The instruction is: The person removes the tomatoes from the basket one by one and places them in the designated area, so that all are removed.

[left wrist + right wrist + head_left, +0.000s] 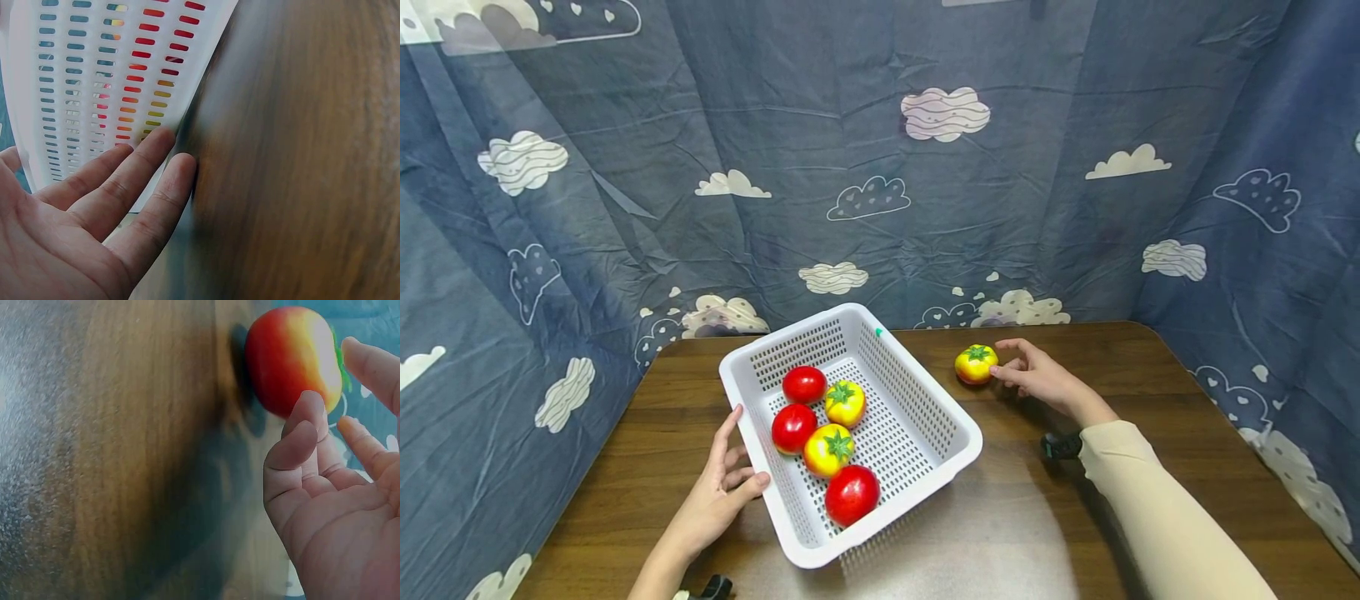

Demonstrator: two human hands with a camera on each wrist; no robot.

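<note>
A white slotted plastic basket (958, 433) stands on the table, holding several toy tomatoes, some red (852, 495) and some yellow with green star-shaped tops (829, 451). My left hand (718, 483) rests against the basket's left side, thumb and index fingertip at the rim. In the left wrist view, its other fingers (125, 187) lie fairly straight beside the slotted wall. Right of the basket, a single yellow and red toy tomato (976, 364) sits on the table. My right hand (1037, 379) is spread beside it, thumb and fingertips right at its side, not closed round it.
The brown wooden table (1015, 508) ends at the back against a blue curtain (880, 167) printed with clouds. Another curtain side (1285, 275) hangs along the right. The basket's near right corner appears raised over its shadow.
</note>
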